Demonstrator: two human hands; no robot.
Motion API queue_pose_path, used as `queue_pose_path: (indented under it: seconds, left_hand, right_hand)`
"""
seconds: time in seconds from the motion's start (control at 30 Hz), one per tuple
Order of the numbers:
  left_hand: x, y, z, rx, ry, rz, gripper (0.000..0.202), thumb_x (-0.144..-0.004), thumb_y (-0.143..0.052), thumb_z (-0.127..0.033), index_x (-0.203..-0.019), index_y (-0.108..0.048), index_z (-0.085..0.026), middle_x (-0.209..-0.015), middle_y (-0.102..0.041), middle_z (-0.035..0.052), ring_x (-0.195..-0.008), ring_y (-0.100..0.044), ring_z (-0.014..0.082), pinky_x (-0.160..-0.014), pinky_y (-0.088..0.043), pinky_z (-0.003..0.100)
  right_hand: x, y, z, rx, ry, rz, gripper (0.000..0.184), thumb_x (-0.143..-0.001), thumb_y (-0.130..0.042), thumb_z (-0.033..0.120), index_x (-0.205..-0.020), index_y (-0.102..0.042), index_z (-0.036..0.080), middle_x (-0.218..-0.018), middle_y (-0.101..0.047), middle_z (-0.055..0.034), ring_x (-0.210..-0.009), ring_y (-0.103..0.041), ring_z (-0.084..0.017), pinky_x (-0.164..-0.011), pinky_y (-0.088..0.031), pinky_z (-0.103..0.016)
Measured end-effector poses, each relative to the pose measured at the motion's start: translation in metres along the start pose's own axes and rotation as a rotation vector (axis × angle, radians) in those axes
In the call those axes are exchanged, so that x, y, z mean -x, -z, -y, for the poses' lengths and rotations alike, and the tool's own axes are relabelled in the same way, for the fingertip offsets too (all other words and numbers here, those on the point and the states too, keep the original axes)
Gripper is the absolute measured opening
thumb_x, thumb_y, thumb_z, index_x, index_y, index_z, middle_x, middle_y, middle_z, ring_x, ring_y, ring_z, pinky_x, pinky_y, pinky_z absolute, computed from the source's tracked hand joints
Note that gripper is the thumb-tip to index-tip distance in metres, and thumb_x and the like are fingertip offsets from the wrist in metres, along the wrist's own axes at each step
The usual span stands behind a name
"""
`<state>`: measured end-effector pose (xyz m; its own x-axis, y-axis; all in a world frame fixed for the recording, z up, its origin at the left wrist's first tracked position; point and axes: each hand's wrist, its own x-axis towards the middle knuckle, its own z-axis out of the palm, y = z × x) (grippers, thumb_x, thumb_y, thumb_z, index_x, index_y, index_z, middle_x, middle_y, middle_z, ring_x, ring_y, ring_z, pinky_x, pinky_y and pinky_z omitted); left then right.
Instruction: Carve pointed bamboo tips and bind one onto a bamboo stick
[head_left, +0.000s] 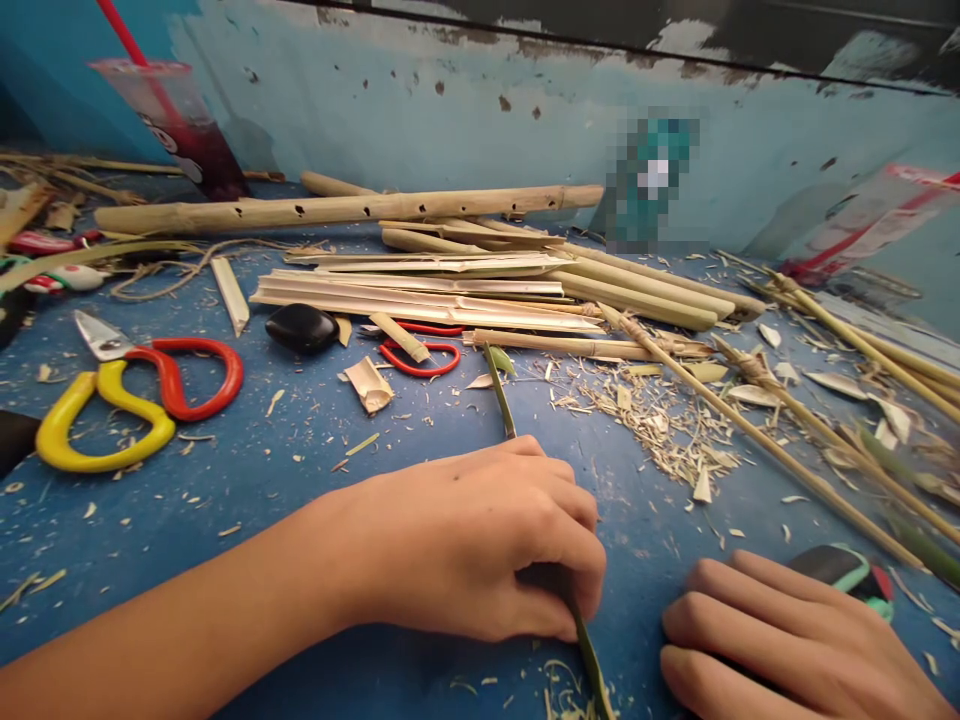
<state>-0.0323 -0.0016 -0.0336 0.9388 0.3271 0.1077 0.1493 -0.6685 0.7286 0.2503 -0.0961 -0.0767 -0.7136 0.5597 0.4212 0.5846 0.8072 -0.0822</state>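
My left hand (487, 545) is closed around a thin green bamboo strip (498, 390), thumb and fingers pinching it close to the table. One end of the strip points away toward the wall, and the other (595, 668) comes out below my thumb. At the lower right, my right hand (795, 640) rests with its fingers curled and side by side. A black object with teal and red parts (844, 575) shows just behind it, partly covered. Whatever lies under those curled fingers is hidden. Fine shavings (566, 690) lie beneath the strip's near end.
Red-and-yellow-handled scissors (142, 400) lie at left, red-handled scissors (442, 365) in the middle. Split bamboo pieces (420, 300) and a holed bamboo tube (345, 210) lie behind. Bound sticks (750, 455) cross the right side. Plastic cups (176, 130) stand by the wall (420, 90).
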Motion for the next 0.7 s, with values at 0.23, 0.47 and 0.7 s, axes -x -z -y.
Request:
queue_pose_path:
  seconds: [0.23, 0.47, 0.7]
  left_hand:
    - [-0.001, 0.000, 0.000, -0.017, -0.004, -0.006, 0.012, -0.093, -0.086, -0.021, -0.091, -0.075, -0.024, -0.092, -0.077, -0.0029, -0.097, -0.070, 0.0170, -0.103, -0.041, 0.035]
    - [-0.005, 0.004, 0.000, 0.020, 0.000, 0.049, 0.009, -0.095, -0.084, -0.019, -0.094, -0.076, -0.024, -0.095, -0.075, -0.0027, -0.101, -0.069, 0.0161, -0.102, -0.039, 0.031]
    - [-0.008, 0.006, 0.002, 0.057, 0.014, 0.051, 0.011, -0.094, -0.085, -0.015, -0.092, -0.077, -0.024, -0.094, -0.075, -0.0049, -0.099, -0.068, 0.0134, -0.102, -0.035, 0.028]
  right_hand:
    - [-0.026, 0.011, 0.005, -0.052, -0.050, -0.017, 0.038, -0.114, -0.052, 0.036, -0.082, -0.068, 0.023, -0.068, -0.067, -0.0001, -0.062, -0.058, -0.017, -0.065, -0.037, -0.036]
    - [-0.037, 0.024, 0.011, -0.130, -0.102, 0.025, 0.031, -0.111, -0.062, 0.031, -0.083, -0.069, 0.020, -0.071, -0.065, 0.0010, -0.064, -0.053, -0.016, -0.064, -0.031, -0.037]
    - [-0.040, 0.023, 0.012, -0.128, -0.081, 0.057, 0.033, -0.112, -0.060, 0.031, -0.081, -0.066, 0.021, -0.070, -0.062, 0.0017, -0.065, -0.044, -0.017, -0.064, -0.025, -0.037]
